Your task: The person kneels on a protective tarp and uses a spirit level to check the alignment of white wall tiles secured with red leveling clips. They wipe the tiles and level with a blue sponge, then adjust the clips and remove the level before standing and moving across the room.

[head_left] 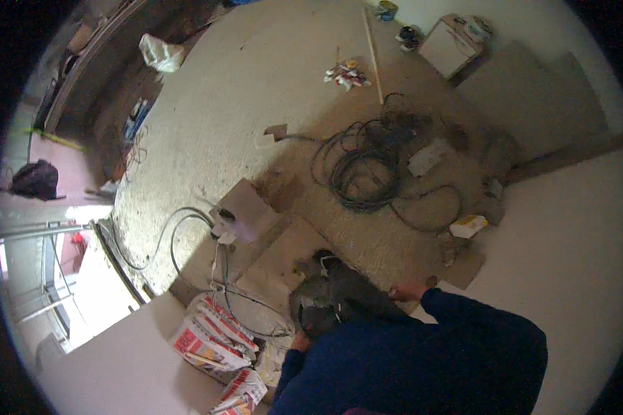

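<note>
My right hand [410, 291] is low at the right, at the end of a navy sleeve, close to the base of the pale wall [561, 242]. Its fingers are small and dim, so whether they hold something cannot be made out. Most of my left hand [300, 342] is hidden by my sleeve and by the dark grey clothing over my bent legs [349, 294]. It is beside a pale crumpled sack [273, 363], and its grip does not show. Left of it lie red-and-white printed bags [211, 339], with a second printed bag [241, 394] nearer me.
A coil of dark cable [363, 187] lies ahead on the floor. Grey hoses [166, 242] run left past a box-like block [248, 207]. Farther off are a long wooden strip [372, 55], a litter heap [347, 74] and a white-topped box [450, 48]. A bright opening [90, 297] is left.
</note>
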A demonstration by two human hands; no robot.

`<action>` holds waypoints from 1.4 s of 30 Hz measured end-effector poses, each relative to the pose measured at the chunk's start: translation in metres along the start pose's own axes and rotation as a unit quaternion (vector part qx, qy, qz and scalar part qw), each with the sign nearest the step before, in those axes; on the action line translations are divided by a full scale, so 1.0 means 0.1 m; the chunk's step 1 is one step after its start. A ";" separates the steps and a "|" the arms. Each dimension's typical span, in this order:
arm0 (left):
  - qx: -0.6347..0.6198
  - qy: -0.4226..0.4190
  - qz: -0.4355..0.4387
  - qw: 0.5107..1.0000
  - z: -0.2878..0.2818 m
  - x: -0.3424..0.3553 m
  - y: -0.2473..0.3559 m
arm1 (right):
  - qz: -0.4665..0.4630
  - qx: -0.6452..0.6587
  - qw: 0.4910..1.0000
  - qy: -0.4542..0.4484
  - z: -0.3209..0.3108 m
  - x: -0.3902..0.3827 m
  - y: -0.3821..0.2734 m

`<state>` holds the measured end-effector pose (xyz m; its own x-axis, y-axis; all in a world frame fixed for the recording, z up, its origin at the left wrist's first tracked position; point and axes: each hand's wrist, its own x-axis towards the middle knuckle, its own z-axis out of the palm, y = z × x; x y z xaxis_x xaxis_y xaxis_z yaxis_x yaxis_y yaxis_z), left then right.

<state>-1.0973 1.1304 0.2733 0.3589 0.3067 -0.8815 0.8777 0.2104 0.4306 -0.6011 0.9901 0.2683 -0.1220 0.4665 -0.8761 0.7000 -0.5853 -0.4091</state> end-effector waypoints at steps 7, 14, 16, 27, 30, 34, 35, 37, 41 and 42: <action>0.058 -0.013 0.159 0.986 -1.66 0.23 1.38 | 0.065 0.194 0.969 0.137 -0.41 -0.15 -0.48; 0.080 -0.031 0.214 0.973 -2.54 -0.18 2.89 | 0.048 0.235 0.846 0.477 -2.18 -0.68 -0.56; 0.051 -0.027 0.208 0.976 -2.64 -0.19 3.03 | 0.067 0.224 0.794 0.561 -2.58 -0.75 -0.84; -0.099 0.167 0.173 0.966 -3.76 0.40 4.22 | -0.033 0.100 0.969 0.224 -4.52 0.44 -1.45; -0.139 0.194 0.220 0.946 -4.22 0.54 4.82 | -0.101 0.171 0.919 0.339 -4.98 0.65 -1.08; -0.059 0.218 0.315 0.922 -5.06 0.59 5.49 | 0.032 0.477 0.704 0.525 -5.51 1.05 -0.63; -0.006 0.254 0.358 0.899 -5.31 0.61 5.65 | 0.042 0.533 0.665 0.522 -5.58 1.16 -0.56; 0.002 0.308 0.343 0.887 -5.75 0.63 5.94 | 0.065 0.450 0.745 0.488 -5.57 1.31 -0.43; 0.025 0.414 0.319 0.852 -6.47 0.81 6.72 | 0.102 0.031 0.930 0.351 -5.54 1.80 -0.14; 0.024 0.438 0.282 0.853 -6.57 0.87 6.91 | 0.066 -0.013 0.963 0.261 -5.58 1.97 -0.06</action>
<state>-0.6681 1.9122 0.6218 0.3722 0.9271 -0.0441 0.6635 -0.2326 0.7111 -0.2366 1.4553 0.2405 0.3345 0.6640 -0.6687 0.7041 -0.6477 -0.2909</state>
